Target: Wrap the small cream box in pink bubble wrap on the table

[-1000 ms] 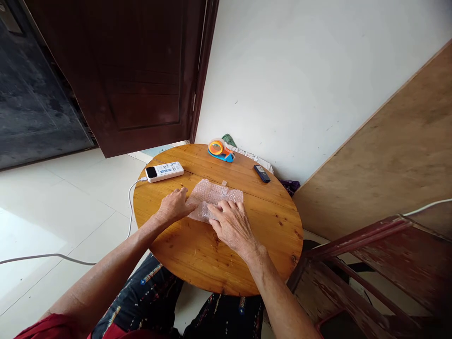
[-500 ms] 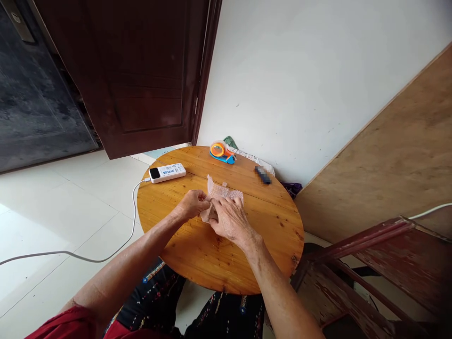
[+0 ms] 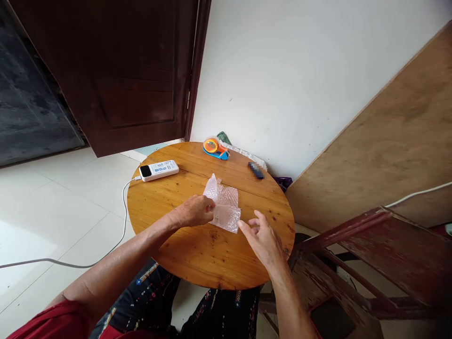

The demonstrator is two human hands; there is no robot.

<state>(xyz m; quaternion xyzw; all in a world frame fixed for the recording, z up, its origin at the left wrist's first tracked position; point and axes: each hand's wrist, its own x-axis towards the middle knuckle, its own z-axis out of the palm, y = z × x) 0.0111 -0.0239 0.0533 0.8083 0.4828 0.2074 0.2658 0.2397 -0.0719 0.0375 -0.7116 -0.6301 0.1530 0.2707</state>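
A crumpled piece of clear bubble wrap [image 3: 228, 217] lies in the middle of the round wooden table [image 3: 197, 268], partly folded over with one corner standing up at the back. My left hand [image 3: 198, 210] is closed on its left edge, fingers pinched together. Just off the right edge of the wrap, my right hand [image 3: 262, 238] hovers with its fingers apart and nothing in them. Whether anything lies inside the folds I cannot make out.
An orange and blue tape dispenser [image 3: 216, 148] stands at the table's back edge. A white device [image 3: 159, 170] with a cable [image 3: 123, 207] sits at the left. A dark blurred-out object [image 3: 255, 171] lies back right. To the right is a worn wooden chair [image 3: 381, 254].
My right hand has let go of the bubble wrap and moved right, its fingers opening. The front part of the wrap now lies spread and visible. My left hand stays at its left side.
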